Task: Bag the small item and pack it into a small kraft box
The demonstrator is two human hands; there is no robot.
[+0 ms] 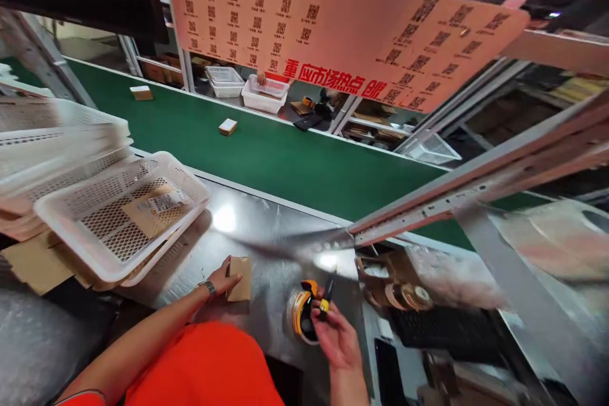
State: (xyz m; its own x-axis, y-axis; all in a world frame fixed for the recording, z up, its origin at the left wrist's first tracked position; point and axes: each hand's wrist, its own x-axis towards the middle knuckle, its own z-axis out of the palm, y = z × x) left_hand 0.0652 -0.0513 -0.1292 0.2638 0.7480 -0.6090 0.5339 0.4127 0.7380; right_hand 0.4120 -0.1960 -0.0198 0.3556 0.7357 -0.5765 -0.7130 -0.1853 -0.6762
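My left hand [221, 281] rests on the steel table [266, 228] and grips a small brown cardboard box [240, 278] by its left side. A watch sits on that wrist. My right hand [336, 334] is closed round the black and yellow handle of a tape dispenser [306, 314], which stands on the table just right of the box. An orange sleeve covers my chest at the bottom.
A white mesh basket [52, 209] holding a flat labelled parcel leans at the left beside stacked baskets. A green conveyor belt [285, 158] behind the table carries two small boxes [228, 127]. Tape rolls [399, 295] and a keyboard [442, 327] lie at the right under a metal rail.
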